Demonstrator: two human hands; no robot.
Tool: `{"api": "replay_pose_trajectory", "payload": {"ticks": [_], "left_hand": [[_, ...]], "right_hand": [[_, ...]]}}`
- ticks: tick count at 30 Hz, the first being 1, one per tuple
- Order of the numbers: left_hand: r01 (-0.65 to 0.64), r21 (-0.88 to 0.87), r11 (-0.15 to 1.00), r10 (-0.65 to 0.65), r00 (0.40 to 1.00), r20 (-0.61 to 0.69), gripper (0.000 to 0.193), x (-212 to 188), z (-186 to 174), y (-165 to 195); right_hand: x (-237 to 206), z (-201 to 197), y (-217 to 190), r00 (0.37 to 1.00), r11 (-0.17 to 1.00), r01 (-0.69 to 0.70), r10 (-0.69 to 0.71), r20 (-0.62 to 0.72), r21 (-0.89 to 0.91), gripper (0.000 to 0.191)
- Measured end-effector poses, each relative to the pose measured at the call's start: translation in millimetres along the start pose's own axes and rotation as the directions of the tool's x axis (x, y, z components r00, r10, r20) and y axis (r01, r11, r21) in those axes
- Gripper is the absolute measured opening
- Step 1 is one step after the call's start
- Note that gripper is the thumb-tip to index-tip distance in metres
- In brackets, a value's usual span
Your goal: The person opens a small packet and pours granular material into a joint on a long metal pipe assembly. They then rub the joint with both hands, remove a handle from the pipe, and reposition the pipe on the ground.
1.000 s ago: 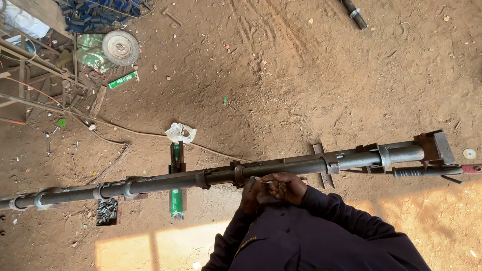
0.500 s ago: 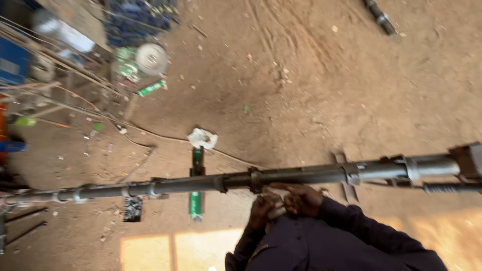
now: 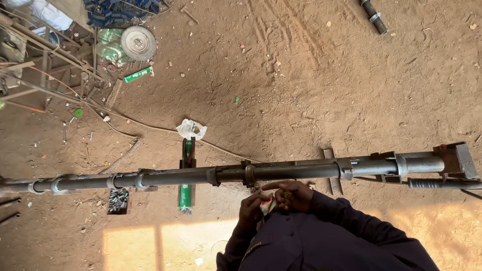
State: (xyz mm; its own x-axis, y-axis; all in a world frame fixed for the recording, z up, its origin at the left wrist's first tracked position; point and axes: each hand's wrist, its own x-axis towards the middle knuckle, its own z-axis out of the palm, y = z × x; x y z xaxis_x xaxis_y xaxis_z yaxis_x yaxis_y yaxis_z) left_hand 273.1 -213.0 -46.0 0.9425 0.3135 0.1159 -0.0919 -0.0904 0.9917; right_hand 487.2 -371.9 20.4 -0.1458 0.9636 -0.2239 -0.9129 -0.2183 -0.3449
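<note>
A long dark steel pipe (image 3: 296, 171) with collars and clamps lies level across the view on low supports. My two hands are together just below its middle, in front of my dark-sleeved body. My left hand (image 3: 250, 208) grips a small white and red packet (image 3: 267, 206). My right hand (image 3: 292, 194) closes its fingers on the same packet from the right, index finger stretched along the pipe's underside. What is in the packet is hidden.
The ground is bare sandy dirt (image 3: 326, 80). A green box of rods (image 3: 186, 193) and a small stand (image 3: 188, 153) lie under the pipe, with crumpled white paper (image 3: 191, 129) beyond. A grinding disc (image 3: 137, 43), metal frames (image 3: 35, 55) and cables lie at far left.
The view has swung about and steadied. My hands have stayed together under the pipe's middle, and the white and red packet now shows between them.
</note>
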Motion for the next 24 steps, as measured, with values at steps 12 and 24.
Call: {"api": "replay_pose_trajectory", "payload": {"ticks": [12, 24], "left_hand": [[0.878, 0.434, 0.203, -0.729, 0.432, -0.531, 0.045, -63, -9, -30], [0.611, 0.509, 0.607, -0.684, 0.727, -0.057, 0.022, -68, -29, -43]], "right_hand": [[10, 3, 1, 1.000, 1.000, 0.009, -0.009, 0.005, 0.013, 0.068], [16, 22, -4, 0.996, 0.993, 0.094, -0.094, -0.001, -0.076, 0.069]]}}
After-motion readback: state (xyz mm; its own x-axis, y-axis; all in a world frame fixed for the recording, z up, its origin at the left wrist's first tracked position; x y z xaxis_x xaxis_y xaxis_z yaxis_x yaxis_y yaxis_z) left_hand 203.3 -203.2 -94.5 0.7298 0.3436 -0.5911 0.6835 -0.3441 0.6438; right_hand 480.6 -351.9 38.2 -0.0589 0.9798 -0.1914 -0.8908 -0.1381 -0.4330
